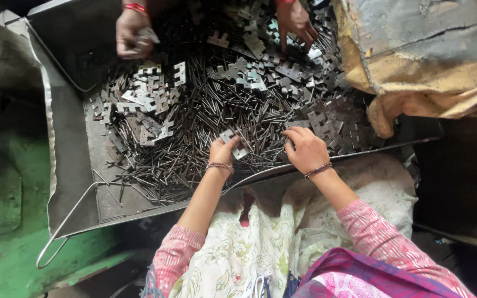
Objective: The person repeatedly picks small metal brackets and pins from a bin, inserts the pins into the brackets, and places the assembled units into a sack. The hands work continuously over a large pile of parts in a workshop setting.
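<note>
A large metal tray [70, 165] holds a heap of thin metal pins [205, 118] and several notched flat hinge plates [150, 99]. My left hand [223, 150] pinches one small hinge plate [232, 137] near the tray's front edge. My right hand [305, 148] rests curled on the pile just to the right, fingertips down among the pins and plates; whether it grips anything is hidden. Both wrists wear thin bead bracelets.
Across the tray another person's hands work: one [131, 34] at top left holds metal pieces, the other [295, 22] picks at plates. A worn brown sack [415, 55] lies at the top right. A green machine surface [6, 221] is on the left. A wire handle [64, 226] sticks out from the tray.
</note>
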